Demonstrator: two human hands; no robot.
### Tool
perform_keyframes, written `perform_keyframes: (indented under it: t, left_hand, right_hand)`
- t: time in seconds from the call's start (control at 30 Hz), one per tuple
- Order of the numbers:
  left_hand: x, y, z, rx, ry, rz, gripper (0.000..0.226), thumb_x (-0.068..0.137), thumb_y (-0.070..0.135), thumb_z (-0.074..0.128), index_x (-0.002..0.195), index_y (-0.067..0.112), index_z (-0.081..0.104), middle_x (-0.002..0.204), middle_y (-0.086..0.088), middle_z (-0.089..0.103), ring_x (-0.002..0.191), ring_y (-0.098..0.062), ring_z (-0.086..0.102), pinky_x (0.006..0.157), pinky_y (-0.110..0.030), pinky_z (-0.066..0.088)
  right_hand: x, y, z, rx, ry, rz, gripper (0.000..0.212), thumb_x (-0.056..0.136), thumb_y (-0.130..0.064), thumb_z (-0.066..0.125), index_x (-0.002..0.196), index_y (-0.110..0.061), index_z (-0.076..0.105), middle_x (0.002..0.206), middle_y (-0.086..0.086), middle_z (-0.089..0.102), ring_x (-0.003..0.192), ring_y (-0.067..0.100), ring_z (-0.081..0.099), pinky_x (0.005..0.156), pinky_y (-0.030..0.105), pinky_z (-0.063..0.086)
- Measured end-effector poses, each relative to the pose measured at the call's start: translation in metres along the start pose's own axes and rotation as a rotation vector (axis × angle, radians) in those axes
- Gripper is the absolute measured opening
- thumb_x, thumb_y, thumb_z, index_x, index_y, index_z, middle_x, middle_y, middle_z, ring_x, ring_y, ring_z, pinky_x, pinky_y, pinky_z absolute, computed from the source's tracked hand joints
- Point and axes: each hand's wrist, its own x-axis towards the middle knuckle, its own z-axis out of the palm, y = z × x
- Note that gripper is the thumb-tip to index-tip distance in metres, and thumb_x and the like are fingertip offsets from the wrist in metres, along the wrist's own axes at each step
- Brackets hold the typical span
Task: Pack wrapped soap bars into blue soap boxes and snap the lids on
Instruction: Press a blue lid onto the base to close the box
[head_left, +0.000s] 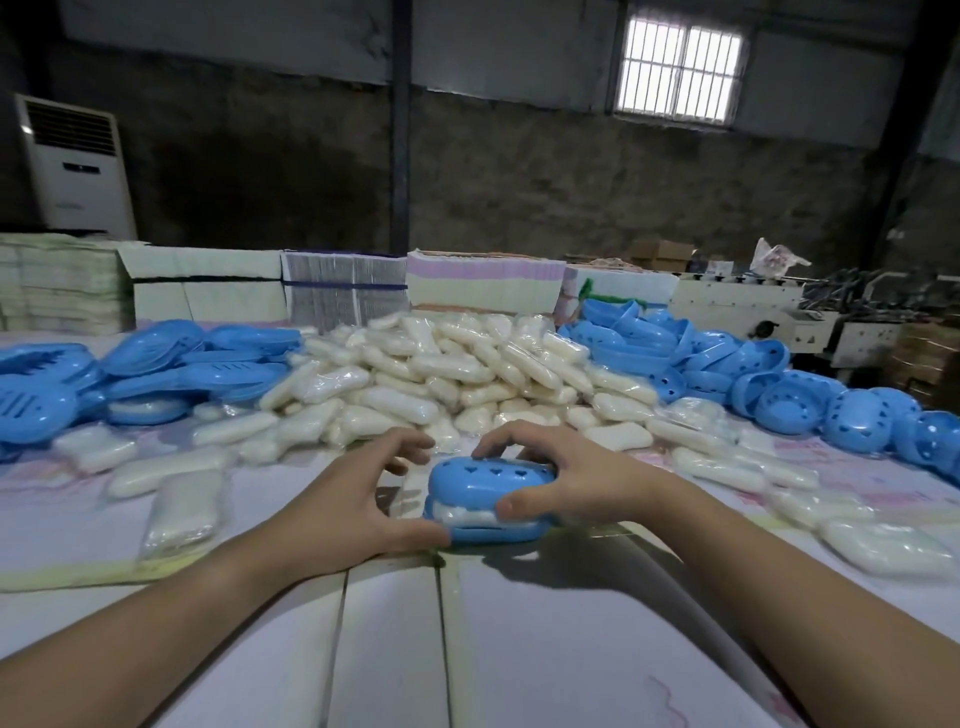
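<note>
A blue soap box (485, 480) sits on the table in front of me, its heart-holed upper shell raised over the lower shell with a wrapped white soap bar (462, 515) showing in the gap. My right hand (563, 486) grips the box from the right, fingers curled over the top and thumb on the front. My left hand (343, 512) is at the box's left side, thumb touching the lower shell's front edge, fingers curled in the air beside it.
A large heap of wrapped soap bars (441, 379) lies behind the box, with loose bars (179, 512) left and right. Blue lids (150, 358) are piled far left, blue heart-holed shells (789, 395) far right. Stacked printed sheets (343, 288) line the table's far edge.
</note>
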Motion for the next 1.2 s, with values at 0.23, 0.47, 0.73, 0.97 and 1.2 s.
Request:
perform_keyframes:
  t: [0.23, 0.47, 0.73, 0.97, 1.2]
  left_hand:
    - [-0.001, 0.0, 0.002, 0.168, -0.095, 0.079, 0.071, 0.068, 0.072, 0.071, 0.133, 0.06, 0.043, 0.13, 0.023, 0.053, 0.123, 0.008, 0.044, 0.087, 0.0, 0.039]
    - [0.0, 0.0, 0.003, 0.161, -0.075, 0.097, 0.048, 0.082, 0.058, 0.069, 0.125, 0.06, 0.047, 0.125, 0.024, 0.053, 0.12, 0.011, 0.044, 0.086, 0.002, 0.037]
    - [0.0, 0.0, 0.003, 0.139, -0.021, 0.126, 0.05, 0.077, 0.049, 0.077, 0.122, 0.052, 0.054, 0.116, 0.027, 0.058, 0.117, 0.006, 0.048, 0.082, 0.001, 0.038]
    - [0.001, -0.004, 0.003, 0.195, 0.004, 0.122, 0.048, 0.076, 0.06, 0.07, 0.12, 0.055, 0.052, 0.115, 0.032, 0.054, 0.117, 0.007, 0.046, 0.084, -0.001, 0.038]
    - [0.001, -0.004, 0.002, 0.251, 0.006, 0.14, 0.06, 0.075, 0.075, 0.052, 0.127, 0.046, 0.054, 0.119, 0.025, 0.058, 0.116, 0.002, 0.049, 0.092, -0.02, 0.045]
  right_hand:
    - [-0.002, -0.004, -0.003, -0.191, -0.042, 0.004, 0.061, 0.065, -0.053, 0.078, 0.117, -0.06, 0.048, 0.112, -0.035, 0.048, 0.099, -0.009, 0.051, 0.078, 0.02, 0.047]
    - [-0.003, -0.005, -0.006, -0.303, -0.028, -0.003, 0.067, 0.065, -0.044, 0.077, 0.123, -0.055, 0.046, 0.116, -0.025, 0.054, 0.101, 0.002, 0.057, 0.087, 0.027, 0.053]
    - [-0.001, -0.001, 0.001, -0.138, 0.1, -0.052, 0.051, 0.067, -0.043, 0.074, 0.116, -0.044, 0.058, 0.106, -0.02, 0.063, 0.095, 0.005, 0.063, 0.087, 0.034, 0.056]
    - [0.0, 0.001, 0.003, -0.205, 0.157, -0.084, 0.061, 0.063, -0.048, 0.077, 0.115, -0.053, 0.046, 0.11, -0.024, 0.059, 0.092, 0.006, 0.063, 0.084, 0.034, 0.055]
    - [0.001, 0.002, 0.003, -0.204, 0.2, -0.13, 0.045, 0.065, -0.047, 0.078, 0.106, -0.043, 0.058, 0.1, -0.019, 0.065, 0.088, 0.01, 0.065, 0.077, 0.041, 0.056]
